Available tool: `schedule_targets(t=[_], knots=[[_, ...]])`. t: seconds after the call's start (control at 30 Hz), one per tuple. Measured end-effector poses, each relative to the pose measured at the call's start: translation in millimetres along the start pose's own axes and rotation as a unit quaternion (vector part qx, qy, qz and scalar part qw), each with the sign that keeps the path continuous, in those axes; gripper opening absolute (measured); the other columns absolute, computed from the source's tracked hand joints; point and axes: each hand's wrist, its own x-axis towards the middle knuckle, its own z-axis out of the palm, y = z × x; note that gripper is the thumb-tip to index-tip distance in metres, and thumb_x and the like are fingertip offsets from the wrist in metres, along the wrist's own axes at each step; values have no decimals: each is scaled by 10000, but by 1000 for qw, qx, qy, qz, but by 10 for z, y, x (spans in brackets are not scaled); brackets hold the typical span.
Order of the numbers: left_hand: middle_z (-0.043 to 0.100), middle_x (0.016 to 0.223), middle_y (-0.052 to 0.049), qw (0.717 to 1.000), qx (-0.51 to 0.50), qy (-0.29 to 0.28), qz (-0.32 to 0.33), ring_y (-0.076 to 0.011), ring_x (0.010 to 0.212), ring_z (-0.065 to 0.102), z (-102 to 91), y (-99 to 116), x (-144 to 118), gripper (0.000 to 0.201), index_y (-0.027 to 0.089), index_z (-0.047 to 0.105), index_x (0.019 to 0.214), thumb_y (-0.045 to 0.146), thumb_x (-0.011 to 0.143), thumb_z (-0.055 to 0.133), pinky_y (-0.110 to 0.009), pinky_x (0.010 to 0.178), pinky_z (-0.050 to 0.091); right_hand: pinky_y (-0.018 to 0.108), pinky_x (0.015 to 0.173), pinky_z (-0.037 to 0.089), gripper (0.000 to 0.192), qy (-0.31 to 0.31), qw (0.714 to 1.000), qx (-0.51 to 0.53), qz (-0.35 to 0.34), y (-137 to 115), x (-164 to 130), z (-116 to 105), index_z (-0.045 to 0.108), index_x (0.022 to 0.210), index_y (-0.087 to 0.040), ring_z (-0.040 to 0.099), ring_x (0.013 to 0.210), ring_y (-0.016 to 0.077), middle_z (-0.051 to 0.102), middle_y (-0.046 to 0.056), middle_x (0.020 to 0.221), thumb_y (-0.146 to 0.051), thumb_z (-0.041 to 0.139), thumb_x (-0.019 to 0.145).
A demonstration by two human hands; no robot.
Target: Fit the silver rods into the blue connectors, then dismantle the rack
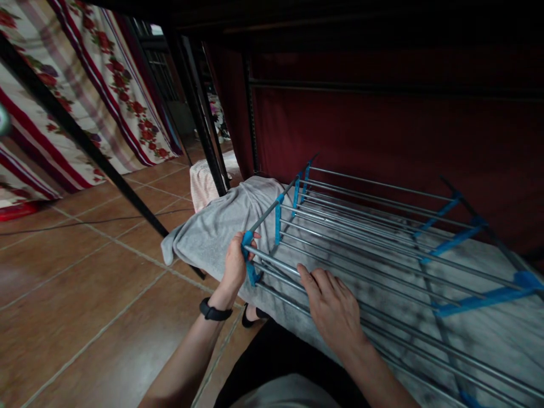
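Observation:
A metal rack [352, 226] with grey rods and blue plastic joints lies across a grey blanket [221, 212] in front of me. My left hand [236, 262] is closed around the blue joint at the rack's near left corner, its fingertips showing behind the frame. On the nearest rods rests my right hand [334, 306]. Its fingers curl over the top rod, and the thumb side lies by the rod's left part. A black band circles my left wrist.
Black metal posts [199, 113] rise at the left, and a dark beam crosses overhead. Behind the rack hangs a dark red cloth [382, 130]. A floral curtain [97, 85] hangs at the far left over the tiled floor [85, 283], where a thin cable runs. A pinkish towel [204, 184] sits beyond the blanket.

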Motion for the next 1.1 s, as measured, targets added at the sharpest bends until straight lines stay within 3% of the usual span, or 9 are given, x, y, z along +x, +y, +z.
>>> schedule_targets(t=[0.3, 0.47, 0.6, 1.1], knots=[[584, 677, -14, 999, 24, -16, -33, -114, 486, 419, -2, 109, -31, 438, 153, 702, 916, 471, 876, 404, -238, 433, 368, 351, 742, 437, 456, -15, 1000, -5, -1, 17, -19, 26, 539, 1351, -184, 570, 821, 209, 631, 71, 927, -62, 452, 921], [574, 658, -11, 993, 105, -39, 33, -128, 502, 441, -7, 161, -67, 502, 145, 709, 1095, 474, 924, 371, -245, 466, 400, 345, 736, 426, 442, -12, 1000, -5, -4, 26, -31, 32, 550, 1345, -177, 575, 828, 199, 632, 66, 923, -67, 467, 925], [560, 675, 11, 988, 130, -44, 66, -115, 509, 433, 10, 171, -93, 577, 148, 592, 1344, 505, 953, 362, -225, 471, 394, 340, 736, 425, 447, -17, 1000, -4, -2, 31, -33, 14, 560, 1336, -176, 580, 820, 189, 631, 53, 921, -58, 497, 910], [501, 605, 12, 991, 116, 5, 62, -114, 491, 372, 68, 49, -80, 556, 133, 655, 1258, 443, 955, 308, -216, 451, 318, 339, 721, 436, 424, -13, 1000, 21, 9, 24, 2, 17, 609, 1282, -177, 603, 816, 188, 668, 46, 948, -45, 505, 893]])
